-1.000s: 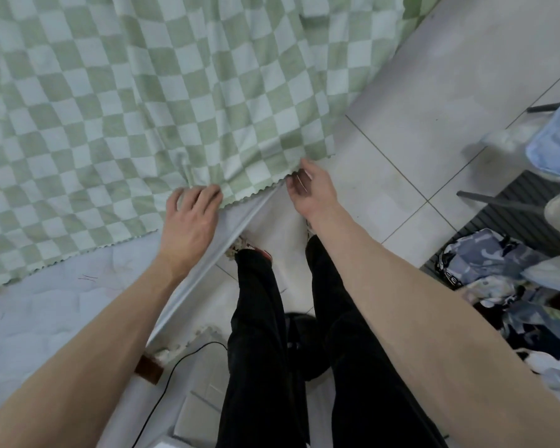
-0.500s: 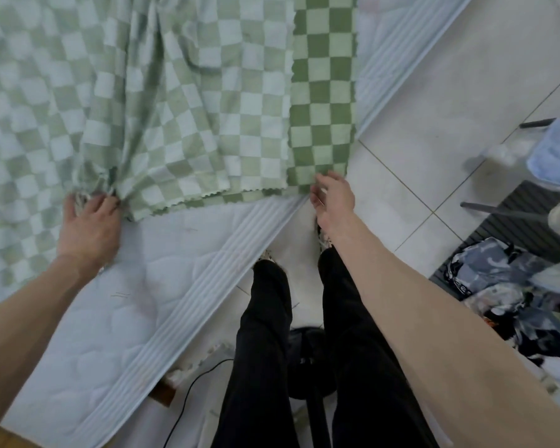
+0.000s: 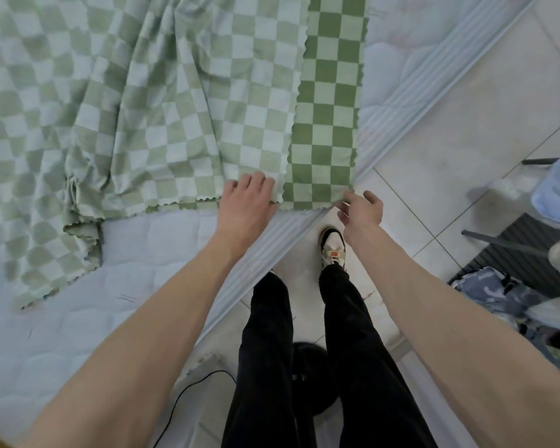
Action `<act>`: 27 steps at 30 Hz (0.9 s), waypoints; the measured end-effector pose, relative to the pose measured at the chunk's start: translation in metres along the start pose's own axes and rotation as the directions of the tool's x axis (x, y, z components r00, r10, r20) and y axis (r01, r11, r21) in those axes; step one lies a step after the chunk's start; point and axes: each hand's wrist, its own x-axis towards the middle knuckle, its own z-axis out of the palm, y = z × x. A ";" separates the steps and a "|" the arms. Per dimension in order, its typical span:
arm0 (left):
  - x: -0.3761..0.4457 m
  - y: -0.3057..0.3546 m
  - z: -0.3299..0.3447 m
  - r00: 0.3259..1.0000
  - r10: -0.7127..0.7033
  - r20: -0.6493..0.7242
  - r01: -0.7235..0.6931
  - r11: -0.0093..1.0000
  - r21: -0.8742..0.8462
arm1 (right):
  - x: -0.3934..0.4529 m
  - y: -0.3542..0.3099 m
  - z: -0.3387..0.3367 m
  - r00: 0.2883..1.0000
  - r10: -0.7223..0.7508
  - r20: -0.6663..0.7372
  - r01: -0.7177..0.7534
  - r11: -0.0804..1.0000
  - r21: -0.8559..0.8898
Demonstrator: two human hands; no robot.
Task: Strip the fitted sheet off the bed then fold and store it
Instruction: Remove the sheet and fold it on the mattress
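We are pinning the sheet (image 3: 181,101) flat on the mattress (image 3: 117,253) with our left hand (image 3: 246,206) — fingers spread — while our right hand (image 3: 361,210) is pinching its corner at the edge, squaring the fold.

White quilted mattress (image 3: 117,324) runs from lower left to upper right of the frame, with the green checked sheet (image 3: 162,101) bunched across its upper left. Pale tiled floor (image 3: 459,130) fills the right side, a black cable (image 3: 188,396) lying on it at bottom center.
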 end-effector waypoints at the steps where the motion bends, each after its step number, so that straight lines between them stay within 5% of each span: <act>1: 0.010 0.004 0.004 1.000 -0.027 -0.005 0.027 1.000 0.002 | 0.003 -0.004 -0.001 1.000 0.006 0.011 -0.006 1.000 -0.021; 6: 0.017 0.012 -0.001 0.993 -0.064 -0.095 0.059 0.997 -0.052 | 0.010 -0.017 -0.013 0.990 0.003 0.140 0.027 0.978 -0.209; 13: 0.005 0.085 -0.022 0.947 -0.129 -0.294 0.031 0.949 -0.314 | 0.018 -0.033 -0.054 0.998 -0.002 0.068 0.005 0.999 -0.044; 21: 0.010 0.143 -0.028 0.914 -0.309 -0.262 0.120 0.824 -0.554 | 0.041 -0.060 -0.098 0.998 -0.036 0.055 0.037 0.999 -0.017; 23: 0.014 0.160 -0.036 0.877 -0.339 -0.339 0.082 0.803 -0.590 | 0.047 -0.066 -0.104 0.997 -0.047 0.058 0.048 0.999 -0.009; 27: 0.030 0.209 -0.051 0.870 -0.146 -0.471 -0.140 0.843 -0.519 | 0.052 -0.076 -0.116 0.988 -0.056 0.147 0.055 0.998 0.009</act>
